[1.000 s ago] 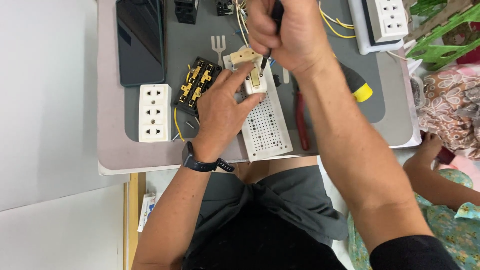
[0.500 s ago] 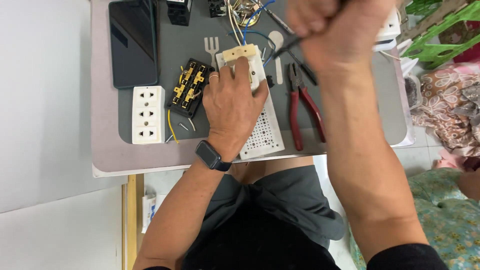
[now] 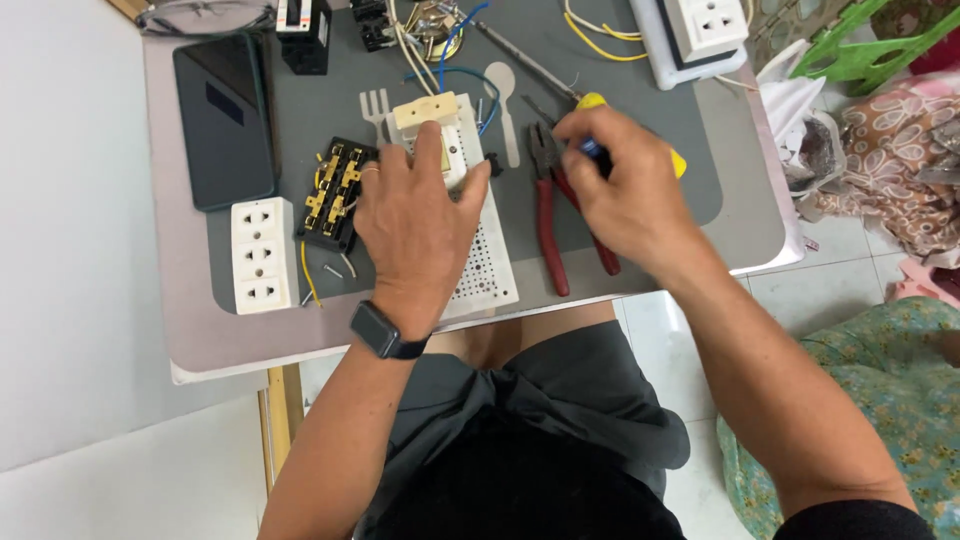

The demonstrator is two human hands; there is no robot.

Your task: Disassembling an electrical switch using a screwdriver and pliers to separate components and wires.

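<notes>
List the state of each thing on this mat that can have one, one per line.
left hand: pressed flat on the white perforated board
right hand: closed around the yellow-handled screwdriver
red pliers: lying on the mat, jaws shut
phone: screen dark, face up
black terminal block: opened, brass contacts exposed
white triple socket: lying face up, nothing plugged in

A matt grey rubbery mat (image 3: 620, 60) covers the smooth pale tabletop (image 3: 200, 330). On it, beside the perforated white plastic board (image 3: 480, 250), lie red-handled metal pliers (image 3: 548, 225) — grips slick plastic, jaws dull steel. Left of the board: a glossy black glass phone (image 3: 225, 120) and a smooth white plastic three-socket outlet (image 3: 264, 255).
</notes>
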